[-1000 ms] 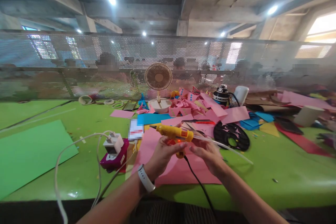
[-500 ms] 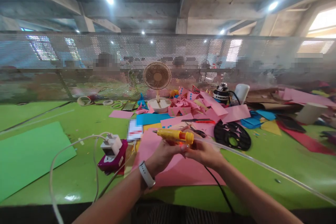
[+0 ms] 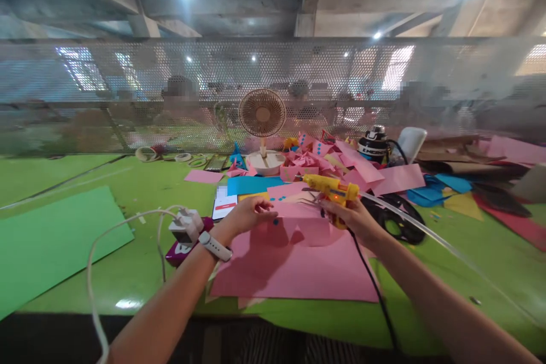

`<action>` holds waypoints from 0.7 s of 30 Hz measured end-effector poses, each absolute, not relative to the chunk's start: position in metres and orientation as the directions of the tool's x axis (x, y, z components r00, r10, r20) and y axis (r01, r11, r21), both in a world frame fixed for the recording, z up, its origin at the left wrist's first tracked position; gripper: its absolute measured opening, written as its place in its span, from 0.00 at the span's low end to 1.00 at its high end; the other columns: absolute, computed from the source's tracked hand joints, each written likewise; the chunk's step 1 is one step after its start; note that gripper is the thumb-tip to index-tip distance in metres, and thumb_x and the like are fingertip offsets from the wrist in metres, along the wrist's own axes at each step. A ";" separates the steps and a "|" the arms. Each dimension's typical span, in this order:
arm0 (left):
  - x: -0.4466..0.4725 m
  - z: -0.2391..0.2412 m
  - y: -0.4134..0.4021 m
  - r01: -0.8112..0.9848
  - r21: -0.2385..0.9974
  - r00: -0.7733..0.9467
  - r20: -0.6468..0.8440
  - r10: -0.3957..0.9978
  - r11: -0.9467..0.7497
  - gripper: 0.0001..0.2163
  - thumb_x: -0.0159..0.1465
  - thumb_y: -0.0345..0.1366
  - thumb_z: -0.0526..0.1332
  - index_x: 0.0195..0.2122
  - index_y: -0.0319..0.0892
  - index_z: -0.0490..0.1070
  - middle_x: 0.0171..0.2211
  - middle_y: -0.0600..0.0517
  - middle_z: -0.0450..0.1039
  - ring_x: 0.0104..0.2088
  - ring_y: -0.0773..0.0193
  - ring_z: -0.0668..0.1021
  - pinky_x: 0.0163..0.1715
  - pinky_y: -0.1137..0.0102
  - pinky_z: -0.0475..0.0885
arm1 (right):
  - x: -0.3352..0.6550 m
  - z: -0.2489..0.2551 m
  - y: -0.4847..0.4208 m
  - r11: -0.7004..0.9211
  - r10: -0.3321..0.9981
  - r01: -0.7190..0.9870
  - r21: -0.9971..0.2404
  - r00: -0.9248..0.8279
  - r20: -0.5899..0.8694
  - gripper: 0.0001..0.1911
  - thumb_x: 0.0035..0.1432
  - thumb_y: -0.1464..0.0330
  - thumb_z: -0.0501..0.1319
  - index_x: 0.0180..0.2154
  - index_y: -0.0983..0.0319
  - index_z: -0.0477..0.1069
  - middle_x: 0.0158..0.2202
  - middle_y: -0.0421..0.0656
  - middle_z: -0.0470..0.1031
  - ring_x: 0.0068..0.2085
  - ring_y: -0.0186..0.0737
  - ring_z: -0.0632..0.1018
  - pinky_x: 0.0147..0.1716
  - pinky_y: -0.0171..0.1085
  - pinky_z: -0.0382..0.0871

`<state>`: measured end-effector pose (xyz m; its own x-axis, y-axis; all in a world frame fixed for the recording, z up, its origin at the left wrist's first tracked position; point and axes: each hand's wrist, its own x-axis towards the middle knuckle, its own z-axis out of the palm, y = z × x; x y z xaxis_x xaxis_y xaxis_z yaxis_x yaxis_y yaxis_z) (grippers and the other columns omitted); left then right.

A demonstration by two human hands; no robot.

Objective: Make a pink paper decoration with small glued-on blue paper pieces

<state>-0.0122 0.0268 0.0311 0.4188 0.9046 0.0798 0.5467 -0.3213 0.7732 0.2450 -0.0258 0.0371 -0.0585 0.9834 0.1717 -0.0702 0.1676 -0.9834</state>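
Note:
My right hand point(image 3: 354, 219) grips a yellow glue gun point(image 3: 330, 187) by its handle, nozzle pointing left, above the pink paper pile. A long clear glue stick point(image 3: 430, 236) trails from its back to the right, and its black cord point(image 3: 375, 290) runs toward me. My left hand point(image 3: 249, 213), with a white watch on the wrist, reaches forward over a large pink sheet point(image 3: 294, 261) with fingers loosely extended, touching a smaller pink piece with blue dots point(image 3: 294, 207); nothing is in it.
A small fan point(image 3: 261, 116) stands at the back by a heap of pink paper scraps point(image 3: 324, 162). A white plug and cable point(image 3: 183, 224) lie left on a purple box. Green sheet point(image 3: 51, 239) at far left. Black disc point(image 3: 398, 216) right. Mesh screen behind.
My left hand let go of the glue gun and moved left onto the pink paper. My right hand carried the gun up and to the right.

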 end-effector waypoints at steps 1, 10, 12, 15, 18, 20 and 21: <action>-0.015 0.031 0.026 0.568 0.762 0.407 0.067 0.911 -0.310 0.19 0.52 0.48 0.63 0.38 0.39 0.73 0.32 0.49 0.74 0.31 0.63 0.73 0.30 0.71 0.66 | 0.245 0.035 -0.027 0.152 0.985 -0.068 -0.986 -0.068 0.156 0.16 0.44 0.60 0.67 0.32 0.63 0.71 0.21 0.36 0.67 0.21 0.28 0.65 0.20 0.30 0.59; -0.014 0.022 0.012 0.454 0.867 0.579 -0.110 0.808 -0.208 0.11 0.47 0.37 0.67 0.30 0.39 0.72 0.26 0.53 0.72 0.27 0.67 0.72 0.28 0.73 0.65 | 0.247 0.019 -0.031 0.162 0.980 -0.010 -0.987 -0.116 0.162 0.14 0.46 0.60 0.66 0.33 0.60 0.73 0.23 0.39 0.71 0.21 0.29 0.65 0.18 0.30 0.57; -0.012 0.015 0.014 0.388 0.911 0.591 -0.132 0.796 -0.137 0.12 0.46 0.38 0.68 0.30 0.39 0.71 0.25 0.53 0.72 0.26 0.67 0.72 0.27 0.73 0.64 | 0.247 0.020 -0.033 0.153 0.979 0.004 -0.988 -0.134 0.151 0.13 0.47 0.60 0.66 0.34 0.60 0.73 0.22 0.38 0.69 0.20 0.28 0.64 0.18 0.30 0.56; -0.009 0.009 0.018 0.311 0.950 0.556 -0.152 0.817 -0.035 0.15 0.44 0.39 0.69 0.31 0.38 0.71 0.26 0.53 0.73 0.25 0.68 0.72 0.26 0.74 0.64 | 0.244 0.021 -0.039 0.138 0.974 0.017 -0.990 -0.184 0.133 0.13 0.47 0.60 0.67 0.33 0.61 0.72 0.22 0.38 0.68 0.21 0.28 0.65 0.18 0.29 0.58; -0.008 0.010 0.018 0.269 0.963 0.497 -0.132 0.858 -0.007 0.14 0.46 0.41 0.69 0.28 0.37 0.71 0.24 0.53 0.72 0.24 0.70 0.71 0.25 0.75 0.63 | 0.240 0.023 -0.047 0.135 0.960 0.055 -0.989 -0.254 0.116 0.13 0.47 0.60 0.66 0.34 0.60 0.73 0.23 0.38 0.68 0.21 0.29 0.65 0.18 0.30 0.61; -0.006 0.013 0.016 0.221 0.975 0.480 -0.139 0.866 0.034 0.13 0.49 0.42 0.67 0.28 0.37 0.72 0.25 0.52 0.73 0.25 0.69 0.73 0.26 0.74 0.65 | 0.238 0.022 -0.050 0.120 0.958 0.103 -0.988 -0.274 0.087 0.13 0.47 0.60 0.66 0.35 0.58 0.74 0.23 0.38 0.68 0.20 0.29 0.65 0.17 0.30 0.61; -0.006 0.014 0.014 0.193 0.979 0.469 -0.149 0.870 0.064 0.13 0.50 0.42 0.67 0.29 0.37 0.72 0.26 0.50 0.74 0.27 0.68 0.74 0.27 0.74 0.66 | 0.238 0.020 -0.050 0.115 0.958 0.128 -0.985 -0.276 0.076 0.13 0.47 0.60 0.66 0.35 0.58 0.75 0.23 0.38 0.69 0.20 0.29 0.65 0.17 0.30 0.61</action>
<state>-0.0055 0.0140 0.0144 0.4692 0.8705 -0.1488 0.1925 0.0636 0.9792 0.2383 -0.0500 0.0198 -0.2758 0.9582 0.0762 0.1278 0.1151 -0.9851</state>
